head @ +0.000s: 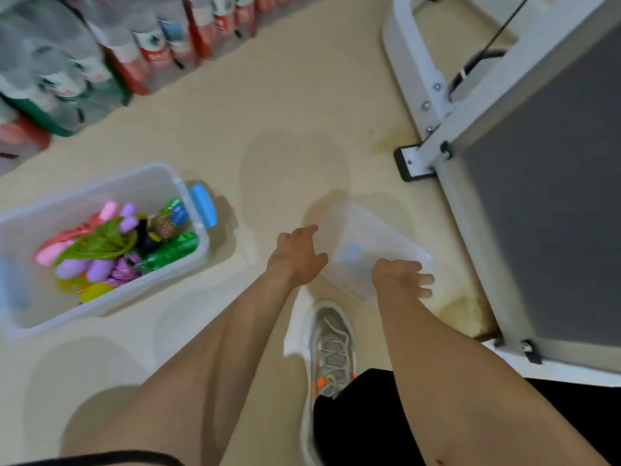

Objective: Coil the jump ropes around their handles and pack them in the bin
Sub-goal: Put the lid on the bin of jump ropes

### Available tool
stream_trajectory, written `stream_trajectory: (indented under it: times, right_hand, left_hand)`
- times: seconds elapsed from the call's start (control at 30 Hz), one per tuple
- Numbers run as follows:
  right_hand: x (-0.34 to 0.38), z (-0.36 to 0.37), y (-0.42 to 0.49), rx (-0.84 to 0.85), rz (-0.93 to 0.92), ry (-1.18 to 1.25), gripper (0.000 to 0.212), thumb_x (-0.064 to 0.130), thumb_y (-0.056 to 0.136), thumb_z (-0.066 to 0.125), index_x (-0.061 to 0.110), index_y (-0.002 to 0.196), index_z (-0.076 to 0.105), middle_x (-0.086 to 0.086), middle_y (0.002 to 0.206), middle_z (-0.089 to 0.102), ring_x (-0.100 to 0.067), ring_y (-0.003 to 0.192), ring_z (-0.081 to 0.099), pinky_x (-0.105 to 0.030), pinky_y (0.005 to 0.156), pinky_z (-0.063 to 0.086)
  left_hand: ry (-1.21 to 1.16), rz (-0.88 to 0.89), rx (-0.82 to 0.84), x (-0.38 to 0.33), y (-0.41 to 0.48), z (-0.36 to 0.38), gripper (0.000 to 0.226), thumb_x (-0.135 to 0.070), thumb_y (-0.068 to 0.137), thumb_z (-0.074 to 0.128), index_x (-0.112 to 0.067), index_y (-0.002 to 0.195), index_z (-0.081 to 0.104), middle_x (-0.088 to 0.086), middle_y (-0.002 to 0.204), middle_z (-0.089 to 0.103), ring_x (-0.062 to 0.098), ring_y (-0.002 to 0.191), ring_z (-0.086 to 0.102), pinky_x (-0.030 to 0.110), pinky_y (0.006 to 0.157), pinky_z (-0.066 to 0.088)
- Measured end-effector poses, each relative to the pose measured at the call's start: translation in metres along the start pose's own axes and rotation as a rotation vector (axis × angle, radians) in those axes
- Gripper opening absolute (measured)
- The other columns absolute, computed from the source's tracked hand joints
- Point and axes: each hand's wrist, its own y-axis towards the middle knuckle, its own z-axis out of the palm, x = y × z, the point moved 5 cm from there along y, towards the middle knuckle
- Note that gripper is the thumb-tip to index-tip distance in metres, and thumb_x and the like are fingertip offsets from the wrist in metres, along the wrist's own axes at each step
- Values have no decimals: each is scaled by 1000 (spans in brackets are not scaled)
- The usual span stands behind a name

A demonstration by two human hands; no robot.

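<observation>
The jump ropes [111, 243] lie coiled in the bin [117, 297] at the left, so packing looks finished. The step in hand is fetching the clear lid [366, 237], which lies on the floor [268, 112] well apart from the bin. The left hand [297, 255] spreads its fingers at the lid's left edge, holding nothing. The right hand [401, 277] hangs over the near edge — whether it grips, I cannot tell. Next, the 2 hands need to take opposite edges, lift the lid and carry it left to the bin.
</observation>
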Motion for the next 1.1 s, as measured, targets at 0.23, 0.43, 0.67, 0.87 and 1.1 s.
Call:
stream_trajectory:
  times: [0.23, 0.43, 0.67, 0.87, 1.1]
  right_hand:
    - [-12, 22, 29, 10, 140, 26, 67, 26, 93, 57, 0, 145, 24, -13, 144, 33, -33, 129, 37, -39, 107, 31]
    - [-9, 16, 23, 133, 157, 132, 73, 41, 88, 54, -5, 141, 33, -16, 137, 40, -36, 125, 42, -37, 94, 34]
    - [35, 40, 16, 424, -32, 446, 74, 50, 71, 51, 13, 135, 52, -12, 134, 56, -37, 120, 54, -54, 107, 44]
    - [96, -26, -120, 621, -65, 899, 15, 28, 97, 45, 16, 97, 54, -7, 85, 56, -25, 70, 53, -38, 73, 48]
    - [130, -25, -209, 876, -334, 810, 33, 50, 97, 53, 17, 97, 60, -8, 95, 72, -28, 89, 70, -43, 90, 52]
  left_hand:
    - [-26, -105, 47, 12, 39, 32, 87, -44, 94, 58, -15, 159, 9, 13, 157, 27, 42, 138, 31, 46, 113, 33]
    - [-62, -97, -151, 22, 24, -7, 36, -29, 99, 50, -10, 129, 51, 13, 125, 52, 36, 111, 56, 37, 90, 44]
    - [-202, 130, -460, 13, -43, -109, 20, -27, 103, 51, -16, 110, 66, 5, 86, 64, 27, 80, 57, 33, 73, 43]
    - [-512, 121, -645, 66, -133, -197, 14, -6, 96, 61, -13, 107, 68, -3, 77, 61, 13, 66, 54, 13, 51, 43]
    - [-619, 15, -835, 163, -238, -248, 27, 1, 91, 66, -5, 117, 72, 0, 74, 54, -3, 49, 45, 6, 55, 36]
